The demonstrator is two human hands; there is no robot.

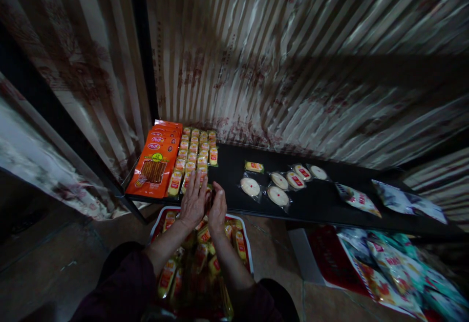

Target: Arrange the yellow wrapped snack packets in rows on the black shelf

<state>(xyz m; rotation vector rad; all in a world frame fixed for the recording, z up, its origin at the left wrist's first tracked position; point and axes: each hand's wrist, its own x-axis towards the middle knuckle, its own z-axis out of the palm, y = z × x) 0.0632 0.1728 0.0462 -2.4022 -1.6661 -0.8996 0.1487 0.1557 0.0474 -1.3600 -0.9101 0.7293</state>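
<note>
My left hand (194, 202) lies over the front of several rows of small wrapped yellow cakes (192, 157), its fingers stretched out flat. Close beside it, my right hand (217, 207) is turned on edge with slightly bent fingers at the right side of the rows. Between the hands a bit of yellow wrapper shows; most of it is hidden. Below my forearms stands a white-rimmed red basket (250, 256) holding many more wrapped cakes (201, 257). The cakes stand on a black shelf (230, 185).
Orange snack packets (156, 163) overlap at the shelf's left end. Rightward lie one wrapped cake (254, 166), several round wrapped biscuits (250, 187) and white bags (357, 199). An open red box (324, 256) of packets stands on the floor. Black posts (143, 43) and striped curtain (256, 58) enclose the shelf.
</note>
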